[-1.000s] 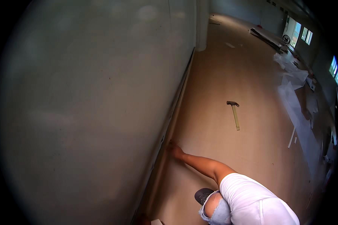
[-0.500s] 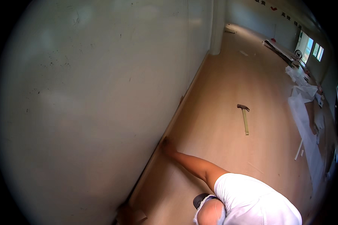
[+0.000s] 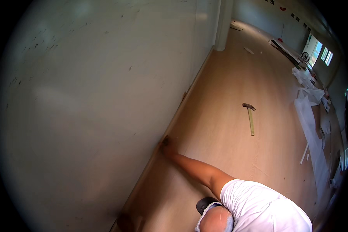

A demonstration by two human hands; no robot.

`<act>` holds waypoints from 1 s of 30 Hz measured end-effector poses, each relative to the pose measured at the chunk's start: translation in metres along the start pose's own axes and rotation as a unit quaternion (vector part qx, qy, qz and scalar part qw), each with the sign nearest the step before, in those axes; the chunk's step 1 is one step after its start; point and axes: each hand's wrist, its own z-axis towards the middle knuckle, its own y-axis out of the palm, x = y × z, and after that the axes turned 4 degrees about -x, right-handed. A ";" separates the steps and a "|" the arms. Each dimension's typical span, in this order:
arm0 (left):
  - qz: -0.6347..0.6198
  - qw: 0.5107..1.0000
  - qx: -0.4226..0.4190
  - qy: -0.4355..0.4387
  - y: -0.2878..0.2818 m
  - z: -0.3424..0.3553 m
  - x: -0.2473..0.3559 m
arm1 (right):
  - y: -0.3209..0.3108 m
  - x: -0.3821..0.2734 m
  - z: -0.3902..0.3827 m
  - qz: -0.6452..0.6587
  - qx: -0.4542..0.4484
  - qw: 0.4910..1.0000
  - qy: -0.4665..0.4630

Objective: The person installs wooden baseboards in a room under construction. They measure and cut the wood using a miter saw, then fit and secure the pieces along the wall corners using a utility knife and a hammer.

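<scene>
My right hand (image 3: 167,147) reaches down to the foot of the pale wall (image 3: 89,116) and touches the thin wood-coloured skirting strip (image 3: 177,120) where wall meets floor. Its fingers are dark and blurred in shadow. At the lower left, my left hand (image 3: 124,222) is a dim, blurred shape low by the same strip; its fingers cannot be made out. A claw hammer (image 3: 251,119) with a yellowish handle and brown head lies on the floor, beyond and to the right of my right hand.
Wood-look flooring (image 3: 216,92) runs along the wall to a white column (image 3: 223,29). On the right lie crumpled white sheeting (image 3: 309,123) and thin white offcuts (image 3: 304,154). Long panels (image 3: 286,50) rest farther back. My bent knee (image 3: 215,220) shows at the bottom.
My right hand has shifted slightly up and left along the strip. The dark gap between wall and strip looks narrower. The whole view has tilted a little; the hammer lies still.
</scene>
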 end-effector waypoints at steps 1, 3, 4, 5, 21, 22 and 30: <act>-0.093 0.995 0.018 -0.014 0.004 -0.001 -0.002 | -0.001 0.000 -0.001 0.009 -0.008 1.000 0.000; -0.275 0.959 0.058 -0.047 0.012 -0.005 -0.007 | 0.001 -0.008 -0.006 0.000 0.009 1.000 -0.007; -0.260 0.963 0.053 -0.050 0.020 -0.005 -0.014 | 0.001 -0.010 -0.008 -0.004 0.017 1.000 -0.010; -0.243 0.968 0.045 -0.052 0.028 -0.001 -0.027 | -0.001 -0.007 -0.007 0.015 -0.011 1.000 0.002; 0.008 0.996 0.086 -0.033 -0.002 0.022 0.012 | -0.016 0.033 0.052 0.131 -0.117 0.984 -0.034; -0.033 0.991 0.099 -0.079 0.006 0.003 -0.002 | 0.000 0.020 0.025 0.121 -0.184 0.975 0.018; -0.148 0.973 -0.119 -0.131 -0.019 -0.106 0.029 | 0.034 -0.041 -0.136 0.111 -0.222 0.969 0.011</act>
